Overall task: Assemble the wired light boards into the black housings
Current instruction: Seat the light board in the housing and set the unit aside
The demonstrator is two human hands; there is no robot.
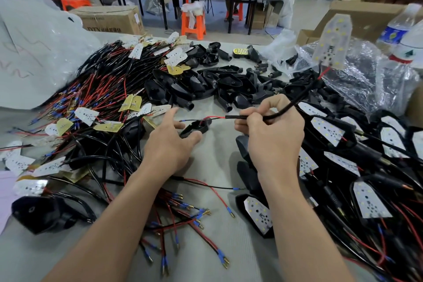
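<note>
My right hand (270, 130) pinches a black sleeved cable (286, 110) whose white light board (333, 41) hangs up in the air at the upper right. The cable's red and black wire ends (206, 118) reach left over a small black housing (195, 128) lying on the grey table. My left hand (169, 142) is spread over that housing, thumb and fingertips at its sides, fingers nearly straight. A heap of empty black housings (217, 84) lies behind. Wired boards (91, 103) are piled at the left.
Assembled housings with boards (343, 144) and cables crowd the right side. Loose red and black leads (187, 224) lie between my forearms. Plastic bags (366, 75) and water bottles (398, 32) stand at the right. Cardboard boxes, orange stools and another worktable with a person are behind.
</note>
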